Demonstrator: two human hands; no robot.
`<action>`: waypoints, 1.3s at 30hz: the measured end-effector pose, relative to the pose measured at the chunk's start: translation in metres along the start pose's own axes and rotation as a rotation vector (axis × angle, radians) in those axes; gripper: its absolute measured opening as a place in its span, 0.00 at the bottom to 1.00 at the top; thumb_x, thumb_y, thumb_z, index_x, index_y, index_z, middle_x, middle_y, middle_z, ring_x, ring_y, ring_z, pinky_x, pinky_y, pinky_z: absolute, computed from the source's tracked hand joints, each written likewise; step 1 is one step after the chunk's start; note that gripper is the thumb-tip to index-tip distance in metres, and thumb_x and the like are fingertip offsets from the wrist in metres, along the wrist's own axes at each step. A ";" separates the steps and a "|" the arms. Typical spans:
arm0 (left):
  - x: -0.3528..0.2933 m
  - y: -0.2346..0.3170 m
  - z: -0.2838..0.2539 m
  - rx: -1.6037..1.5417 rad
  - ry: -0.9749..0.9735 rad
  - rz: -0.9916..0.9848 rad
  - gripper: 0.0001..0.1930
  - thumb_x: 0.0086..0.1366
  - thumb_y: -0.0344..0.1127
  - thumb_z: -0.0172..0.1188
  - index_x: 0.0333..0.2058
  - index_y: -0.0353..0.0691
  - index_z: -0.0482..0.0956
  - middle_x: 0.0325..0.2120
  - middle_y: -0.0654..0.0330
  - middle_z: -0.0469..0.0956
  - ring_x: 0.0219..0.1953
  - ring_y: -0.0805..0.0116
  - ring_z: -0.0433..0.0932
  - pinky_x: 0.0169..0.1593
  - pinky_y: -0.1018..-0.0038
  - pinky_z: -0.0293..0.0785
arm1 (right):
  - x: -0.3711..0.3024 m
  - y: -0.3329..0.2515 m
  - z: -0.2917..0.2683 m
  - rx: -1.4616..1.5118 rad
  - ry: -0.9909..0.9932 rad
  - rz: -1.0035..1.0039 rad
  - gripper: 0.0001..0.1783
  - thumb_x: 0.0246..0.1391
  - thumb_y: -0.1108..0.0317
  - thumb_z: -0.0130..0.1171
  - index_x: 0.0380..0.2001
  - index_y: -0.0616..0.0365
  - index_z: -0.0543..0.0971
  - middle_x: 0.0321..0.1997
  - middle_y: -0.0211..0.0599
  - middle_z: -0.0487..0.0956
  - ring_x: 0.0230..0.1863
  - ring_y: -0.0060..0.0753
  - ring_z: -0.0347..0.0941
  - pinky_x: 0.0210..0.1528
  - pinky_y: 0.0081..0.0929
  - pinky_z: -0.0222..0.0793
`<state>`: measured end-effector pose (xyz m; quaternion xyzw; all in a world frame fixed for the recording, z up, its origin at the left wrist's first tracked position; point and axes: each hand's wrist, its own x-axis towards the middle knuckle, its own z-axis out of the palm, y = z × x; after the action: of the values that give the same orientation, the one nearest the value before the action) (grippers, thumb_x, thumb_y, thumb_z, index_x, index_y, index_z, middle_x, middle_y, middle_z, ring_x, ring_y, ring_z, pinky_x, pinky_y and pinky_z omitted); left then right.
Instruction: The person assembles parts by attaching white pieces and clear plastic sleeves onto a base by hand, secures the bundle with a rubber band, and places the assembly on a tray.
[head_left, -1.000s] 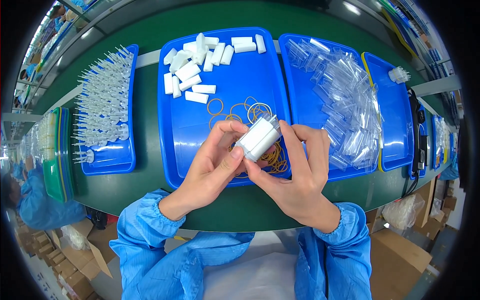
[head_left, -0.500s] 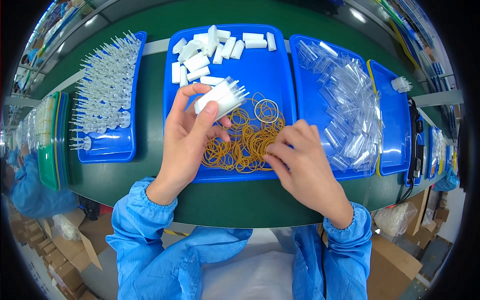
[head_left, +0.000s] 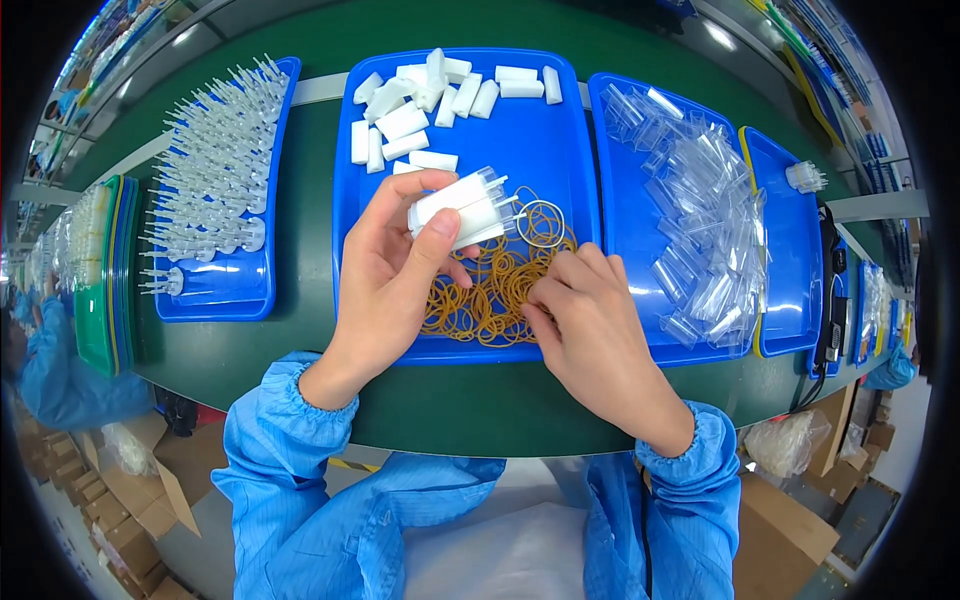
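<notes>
My left hand [head_left: 400,260] is closed around a bundle [head_left: 460,212] of white foam blocks with clear plastic and thin white prongs at its right end. It is held tilted above a blue tray [head_left: 540,135]. Below it lies a tangled pile of tan rubber bands [head_left: 480,315], with a larger pale ring [head_left: 541,223] at the back. At the right edge of that pile, the fingers of my right hand [head_left: 585,320] are bent together on rubber bands; how many they pinch is hidden.
Loose white foam blocks [head_left: 403,121] lie at the tray's back. On the left, a blue tray [head_left: 225,295] carries pronged white parts [head_left: 215,160]. Another tray [head_left: 625,240] to the right holds clear plastic sleeves [head_left: 700,220]. Beyond it, a pronged bundle [head_left: 805,177] sits in a yellow-edged tray [head_left: 785,270].
My left hand and the bundle have shifted slightly right, and the bundle has turned a little. My right hand stays at the rubber bands, its fingers drawn closer together. The view has shifted slightly.
</notes>
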<state>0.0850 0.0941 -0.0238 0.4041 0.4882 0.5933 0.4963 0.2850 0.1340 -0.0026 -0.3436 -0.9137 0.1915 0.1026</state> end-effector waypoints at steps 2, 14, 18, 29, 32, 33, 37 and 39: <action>0.000 0.001 0.000 0.002 0.005 0.000 0.17 0.74 0.40 0.53 0.56 0.38 0.68 0.45 0.52 0.78 0.38 0.71 0.79 0.34 0.77 0.77 | -0.002 0.002 -0.005 0.112 0.044 0.061 0.03 0.49 0.74 0.64 0.27 0.63 0.81 0.31 0.38 0.73 0.40 0.40 0.66 0.44 0.37 0.60; 0.001 0.000 0.000 -0.022 0.009 -0.032 0.16 0.73 0.38 0.54 0.55 0.38 0.69 0.46 0.54 0.77 0.38 0.71 0.79 0.34 0.77 0.77 | -0.004 0.031 -0.022 1.123 0.094 0.295 0.03 0.55 0.77 0.63 0.31 0.67 0.83 0.35 0.39 0.82 0.41 0.28 0.77 0.47 0.26 0.71; 0.001 -0.002 -0.001 -0.054 0.009 -0.043 0.15 0.73 0.38 0.55 0.54 0.38 0.70 0.45 0.54 0.77 0.38 0.71 0.78 0.33 0.77 0.77 | -0.003 0.035 -0.017 1.415 0.106 0.346 0.03 0.57 0.77 0.61 0.31 0.66 0.82 0.37 0.40 0.82 0.41 0.29 0.78 0.48 0.28 0.72; -0.002 -0.004 0.001 -0.284 -0.093 -0.215 0.17 0.72 0.39 0.57 0.55 0.40 0.69 0.43 0.56 0.77 0.36 0.74 0.77 0.33 0.77 0.76 | -0.004 0.048 -0.007 2.065 0.083 0.240 0.07 0.58 0.73 0.57 0.34 0.65 0.82 0.40 0.54 0.83 0.25 0.30 0.78 0.33 0.25 0.74; -0.002 -0.001 -0.002 -0.366 -0.151 -0.292 0.18 0.72 0.40 0.57 0.55 0.40 0.68 0.42 0.57 0.77 0.35 0.75 0.76 0.33 0.77 0.76 | -0.008 0.047 -0.013 2.002 -0.031 0.117 0.10 0.58 0.73 0.56 0.38 0.68 0.82 0.46 0.60 0.82 0.20 0.29 0.75 0.28 0.22 0.73; -0.002 0.001 -0.002 -0.407 -0.183 -0.336 0.18 0.72 0.40 0.57 0.55 0.40 0.67 0.41 0.58 0.77 0.34 0.75 0.76 0.33 0.77 0.75 | -0.010 0.052 -0.011 1.978 -0.071 0.043 0.11 0.58 0.77 0.55 0.41 0.68 0.83 0.50 0.62 0.81 0.19 0.28 0.76 0.28 0.23 0.74; -0.004 0.000 -0.003 -0.447 -0.227 -0.358 0.17 0.72 0.40 0.57 0.55 0.41 0.68 0.41 0.57 0.77 0.34 0.75 0.76 0.32 0.77 0.75 | -0.011 0.039 -0.018 1.599 0.021 0.137 0.12 0.56 0.82 0.57 0.42 0.67 0.83 0.51 0.57 0.81 0.22 0.28 0.78 0.29 0.22 0.76; -0.006 0.000 -0.002 -0.438 -0.239 -0.346 0.17 0.72 0.39 0.57 0.55 0.42 0.68 0.40 0.57 0.77 0.34 0.74 0.77 0.30 0.77 0.76 | -0.011 0.028 -0.019 1.399 0.160 0.252 0.13 0.52 0.80 0.64 0.43 0.65 0.83 0.52 0.53 0.81 0.25 0.27 0.80 0.34 0.24 0.78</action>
<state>0.0841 0.0883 -0.0244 0.2651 0.3483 0.5393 0.7194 0.3153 0.1515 0.0025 -0.3130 -0.5196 0.7172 0.3429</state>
